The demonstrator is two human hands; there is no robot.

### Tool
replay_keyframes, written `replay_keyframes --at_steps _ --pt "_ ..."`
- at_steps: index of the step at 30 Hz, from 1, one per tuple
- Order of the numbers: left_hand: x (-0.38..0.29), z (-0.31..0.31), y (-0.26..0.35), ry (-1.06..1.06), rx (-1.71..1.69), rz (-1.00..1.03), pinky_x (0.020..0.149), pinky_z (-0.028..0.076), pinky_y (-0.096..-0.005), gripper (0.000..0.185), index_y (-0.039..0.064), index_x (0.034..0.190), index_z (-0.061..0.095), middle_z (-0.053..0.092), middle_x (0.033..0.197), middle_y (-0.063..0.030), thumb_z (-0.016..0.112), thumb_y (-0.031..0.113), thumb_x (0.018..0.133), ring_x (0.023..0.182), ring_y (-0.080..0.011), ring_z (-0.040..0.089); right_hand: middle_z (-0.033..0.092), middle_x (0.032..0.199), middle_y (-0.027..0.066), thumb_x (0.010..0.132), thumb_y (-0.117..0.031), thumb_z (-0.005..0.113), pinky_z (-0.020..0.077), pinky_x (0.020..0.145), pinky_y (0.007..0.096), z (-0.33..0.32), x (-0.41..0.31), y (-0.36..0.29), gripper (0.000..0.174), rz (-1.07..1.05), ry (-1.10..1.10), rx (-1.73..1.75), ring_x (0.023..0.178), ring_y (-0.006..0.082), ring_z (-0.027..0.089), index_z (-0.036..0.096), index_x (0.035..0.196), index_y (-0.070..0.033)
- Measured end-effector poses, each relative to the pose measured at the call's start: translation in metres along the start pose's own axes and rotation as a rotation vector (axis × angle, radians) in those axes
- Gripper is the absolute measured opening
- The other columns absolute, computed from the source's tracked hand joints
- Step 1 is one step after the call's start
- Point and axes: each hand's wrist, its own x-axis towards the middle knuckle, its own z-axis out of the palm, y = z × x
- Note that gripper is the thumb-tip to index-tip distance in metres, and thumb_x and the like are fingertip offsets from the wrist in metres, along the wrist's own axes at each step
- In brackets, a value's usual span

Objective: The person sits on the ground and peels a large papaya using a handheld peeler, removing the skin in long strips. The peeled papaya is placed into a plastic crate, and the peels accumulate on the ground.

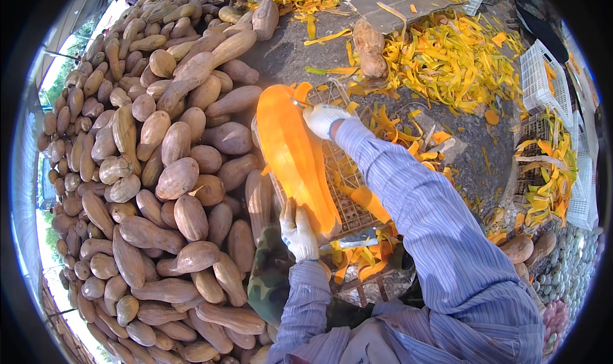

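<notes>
A long, peeled orange squash (292, 158) lies on an upturned plastic crate (342, 172) in front of me. My left hand (299, 232), in a white knit glove, rests with its fingers against the squash's near end. At the far end my right hand (325, 119), gloved too, is closed on a peeler (300, 103), whose metal head touches the squash. A curl of orange peel (302, 91) stands up beside the peeler. Another orange piece (371, 202) lies on the crate under my right forearm.
A large heap of unpeeled tan squashes (177, 177) fills the left side. Yellow-green peelings (450, 57) are piled at the upper right, by an unpeeled squash (368, 48) and a flat board (392, 2). White plastic crates (546, 81) line the right edge. Orange peelings (368, 258) lie below the crate.
</notes>
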Motion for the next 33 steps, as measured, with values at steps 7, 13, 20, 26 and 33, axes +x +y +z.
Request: replay_keyframes --at_steps 7,13,20,26,33 --pt "0.008 -0.006 -0.009 -0.031 0.059 0.077 0.118 0.049 -0.0383 0.046 -0.005 0.149 0.064 0.063 0.151 -0.0159 0.068 0.017 0.109 0.137 -0.0262 0.061 0.074 0.107 0.0246 0.113 -0.027 0.041 0.0643 0.078 0.0545 0.127 -0.23 0.026 0.042 0.124 -0.088 0.031 0.095 0.0395 0.08 0.066 0.127 0.004" --pt "0.006 0.0 -0.008 -0.02 0.182 0.181 0.119 0.048 -0.0404 0.046 -0.004 0.148 0.065 0.063 0.151 -0.0192 0.065 0.022 0.11 0.138 -0.0306 0.062 0.072 0.129 0.0338 0.112 -0.045 0.042 0.0608 0.089 0.0594 0.138 -0.318 0.056 0.053 -0.053 -0.157 0.016 0.106 0.0459 0.077 0.071 0.13 -0.005" --pt "0.003 0.02 0.004 0.012 0.33 0.343 0.116 0.05 -0.0463 0.046 -0.006 0.136 0.072 0.066 0.143 -0.029 0.062 0.027 0.106 0.132 -0.0447 0.064 0.074 0.133 0.0289 0.111 -0.047 0.034 0.0546 0.108 0.0552 -0.006 -0.072 0.016 0.061 0.066 0.285 0.114 0.121 0.0439 0.074 0.071 0.135 -0.005" --pt "-0.006 0.022 0.027 0.005 0.471 0.4 0.106 0.056 -0.0489 0.045 -0.006 0.135 0.073 0.068 0.139 -0.0301 0.061 0.027 0.106 0.12 -0.0473 0.069 0.076 0.139 0.0163 0.112 -0.037 0.036 0.0541 0.111 0.0507 -0.034 -0.037 -0.043 0.055 0.099 0.109 -0.238 0.129 0.0368 0.073 0.077 0.134 -0.008" --pt "0.002 0.021 0.025 -0.021 0.426 0.38 0.107 0.055 -0.0495 0.045 -0.006 0.133 0.074 0.069 0.137 -0.031 0.058 0.028 0.107 0.121 -0.0471 0.069 0.081 0.111 0.0259 0.114 -0.046 0.039 0.0603 0.093 0.0563 0.11 -0.16 0.022 0.059 0.053 0.159 -0.287 0.106 0.0408 0.08 0.075 0.122 0.0"
